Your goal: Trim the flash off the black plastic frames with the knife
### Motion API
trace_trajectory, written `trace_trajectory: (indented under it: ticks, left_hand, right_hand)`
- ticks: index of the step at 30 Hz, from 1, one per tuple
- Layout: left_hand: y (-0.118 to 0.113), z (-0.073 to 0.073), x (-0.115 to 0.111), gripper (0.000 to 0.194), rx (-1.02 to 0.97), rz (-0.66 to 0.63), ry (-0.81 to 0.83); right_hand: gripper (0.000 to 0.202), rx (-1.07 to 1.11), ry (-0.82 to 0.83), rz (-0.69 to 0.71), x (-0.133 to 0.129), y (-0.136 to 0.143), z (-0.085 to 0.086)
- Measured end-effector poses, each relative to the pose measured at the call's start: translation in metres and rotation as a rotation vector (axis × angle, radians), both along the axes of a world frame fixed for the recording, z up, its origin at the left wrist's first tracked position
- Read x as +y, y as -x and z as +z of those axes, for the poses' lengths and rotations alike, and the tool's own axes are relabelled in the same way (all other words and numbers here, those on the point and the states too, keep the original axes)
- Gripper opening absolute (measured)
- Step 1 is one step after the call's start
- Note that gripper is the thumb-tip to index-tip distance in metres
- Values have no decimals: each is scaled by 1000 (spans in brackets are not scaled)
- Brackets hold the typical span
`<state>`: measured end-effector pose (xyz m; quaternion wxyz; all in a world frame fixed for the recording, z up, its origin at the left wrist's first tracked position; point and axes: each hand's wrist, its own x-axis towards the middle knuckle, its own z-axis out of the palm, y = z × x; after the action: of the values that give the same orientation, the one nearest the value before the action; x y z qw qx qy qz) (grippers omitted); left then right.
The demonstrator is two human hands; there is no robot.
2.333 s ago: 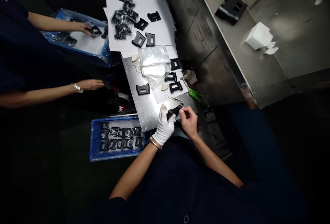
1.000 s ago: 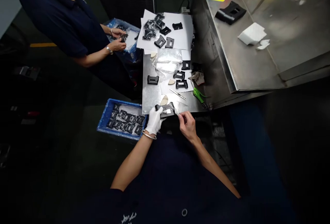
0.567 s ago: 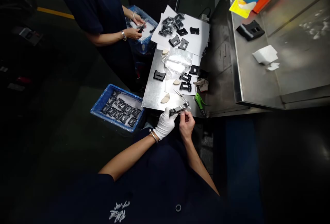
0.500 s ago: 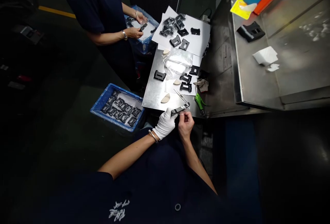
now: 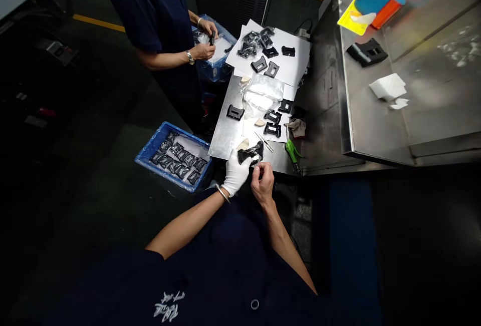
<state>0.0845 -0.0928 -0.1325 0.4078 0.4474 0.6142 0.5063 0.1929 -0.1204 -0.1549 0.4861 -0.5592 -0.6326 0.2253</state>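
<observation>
My left hand (image 5: 236, 175), in a white glove, grips a black plastic part (image 5: 246, 155) above the table's near edge. A glint of clear film seems to lie on the part. Beside it my bare right hand (image 5: 263, 182) is closed in a pinch at the part's lower right edge; what its fingertips hold is too small to make out. Tweezers (image 5: 264, 142) lie just beyond the part, and a tan wedge-shaped pad (image 5: 243, 144) shows partly behind my glove. Further off on the table are several similar black parts (image 5: 272, 129).
A green air gun (image 5: 291, 151) lies at the metal table's (image 5: 221, 138) right edge. Clear bags (image 5: 261, 96) rest mid-table. On the left stands a blue crate (image 5: 145, 154) of wrapped parts. A co-worker (image 5: 150, 25) holds a black part at the far left. A steel bench (image 5: 379, 125) rises right.
The black part has turned from edge-on to show its broad side and moved slightly left. Both hands shifted with it. The co-worker's hands have turned their part upright.
</observation>
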Motion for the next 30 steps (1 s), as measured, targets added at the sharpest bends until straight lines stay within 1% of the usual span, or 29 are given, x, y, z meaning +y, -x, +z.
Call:
trace_trajectory:
  ticks: [4,6,10,12,14,18,20,22,24,26,28,30]
  left_hand:
    - [3,1,-13,9,179,-122,-70]
    - [3,3,-13,8,259,-145,-94]
    - [3,4,-4,15,422,-161,-137]
    - [4,4,1,19,505,-194,-168]
    - [4,2,3,20,569,-248,-198]
    - [4,1,8,21,635,-385,-228]
    - [5,1,14,21,657,-440,-228]
    - [8,3,22,20,673,-474,-218]
    - [12,3,31,19,683,-488,-200]
    - [15,2,37,20,692,-476,-173]
    - [17,-1,39,28,699,-441,-138]
    - [15,-6,39,32,697,-376,-93]
  right_hand:
    - [11,43,-43,-39,3,1,0]
    - [11,59,-67,-51,2,1,0]
    - [10,65,-106,-33,0,3,-2]
    - [10,69,-111,-12,3,4,-2]
    - [10,85,-112,-26,8,2,-1]
    - [11,111,-117,-132,21,-4,0]
    - [10,81,-116,-116,24,-6,0]
    - [10,27,-111,-62,23,-8,-1]
    - [11,-26,-101,-18,20,-8,-3]
    - [11,-68,-83,12,18,-7,-5]
    - [11,-101,-64,37,17,-6,-8]
    - [11,-130,-52,60,18,-6,-9]
